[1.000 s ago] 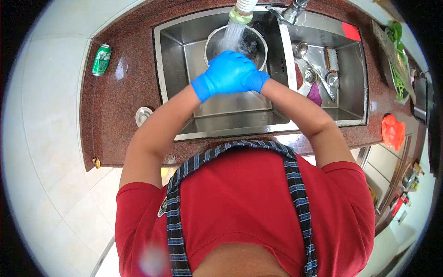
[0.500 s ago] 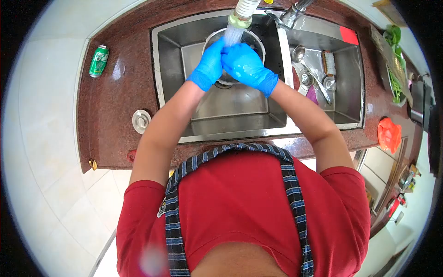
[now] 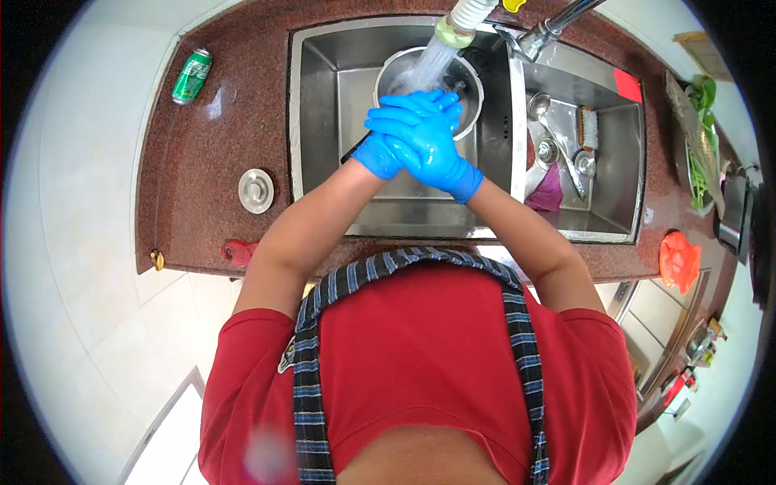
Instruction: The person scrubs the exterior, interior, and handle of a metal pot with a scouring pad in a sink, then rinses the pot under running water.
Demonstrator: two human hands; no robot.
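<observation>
Both my hands wear wet blue gloves and are pressed together over the left sink basin [image 3: 420, 214]. My right hand [image 3: 432, 149] lies flat across my left hand [image 3: 380, 153], its fingers stretched toward the left. My left hand is mostly covered; its fingers show beyond the right, pointing up and right. Neither holds an object. Just past them is a round metal pot [image 3: 479, 101], partly hidden by the gloves. A water stream [image 3: 432, 69] runs into it from the white ribbed faucet hose [image 3: 470, 12].
The right basin holds a ladle [image 3: 540, 105], a brush [image 3: 588, 129] and a purple cloth [image 3: 548, 192]. On the left counter are a green can [image 3: 192, 77] and a metal sink strainer [image 3: 256, 191]. An orange-red bag [image 3: 679, 263] sits at right, below leafy greens [image 3: 699, 153].
My hands have come out of the water stream toward me, and the right now lies flat over the left. The view has shifted, so the sink appears further right.
</observation>
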